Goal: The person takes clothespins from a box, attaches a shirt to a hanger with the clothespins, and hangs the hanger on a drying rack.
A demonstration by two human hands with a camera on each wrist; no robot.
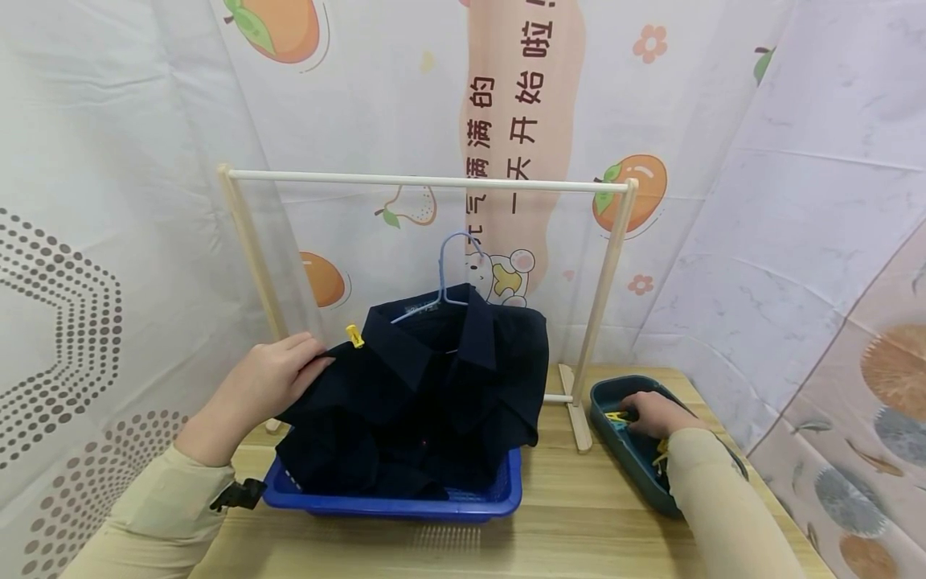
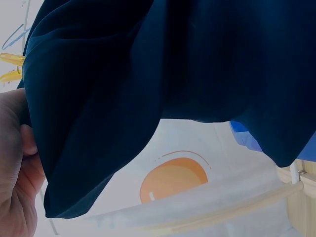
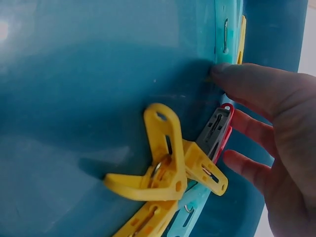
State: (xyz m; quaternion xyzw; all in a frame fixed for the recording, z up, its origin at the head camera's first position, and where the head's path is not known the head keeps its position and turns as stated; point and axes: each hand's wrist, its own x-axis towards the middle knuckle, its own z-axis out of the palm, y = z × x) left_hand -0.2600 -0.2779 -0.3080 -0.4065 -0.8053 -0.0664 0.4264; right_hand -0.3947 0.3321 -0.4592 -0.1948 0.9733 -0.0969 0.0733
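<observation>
A dark navy collared shirt (image 1: 412,386) hangs on a light blue hanger (image 1: 443,273), its lower part bunched in a blue basket (image 1: 391,507). My left hand (image 1: 278,378) pinches the shirt at its left shoulder edge. Just inward of those fingers, a yellow clothespin (image 1: 354,335) sits on the shoulder. My right hand (image 1: 657,414) reaches into a dark teal tray (image 1: 640,474). There the thumb lies at the end of a teal clothespin (image 3: 225,34), with two fingertips beside a grey and red clothespin (image 3: 216,127). The index finger is hidden, so I cannot tell whether it pinches anything.
Behind the basket stands a wooden rack with a white top rail (image 1: 427,181) and a right post (image 1: 604,289). More yellow clothespins (image 3: 165,168) lie heaped in the tray. Everything stands on a wood-grain table (image 1: 564,523), with printed curtains behind and at both sides.
</observation>
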